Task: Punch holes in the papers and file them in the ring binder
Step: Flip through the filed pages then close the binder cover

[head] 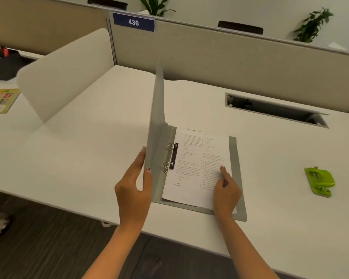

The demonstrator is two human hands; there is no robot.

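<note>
A grey ring binder lies open on the white desk, its back cover flat. Printed papers rest on that cover, their left edge at the two metal rings. The binder's front cover stands nearly upright, and my left hand grips its near edge, thumb on the inner side. My right hand rests on the lower right of the papers, fingers pressing down. A green hole punch sits alone on the desk to the right, away from both hands.
A cable slot is cut into the white desk at the back right. A beige partition with a "436" sign runs behind, and a white side divider stands at left. A colourful booklet lies on the neighbouring desk.
</note>
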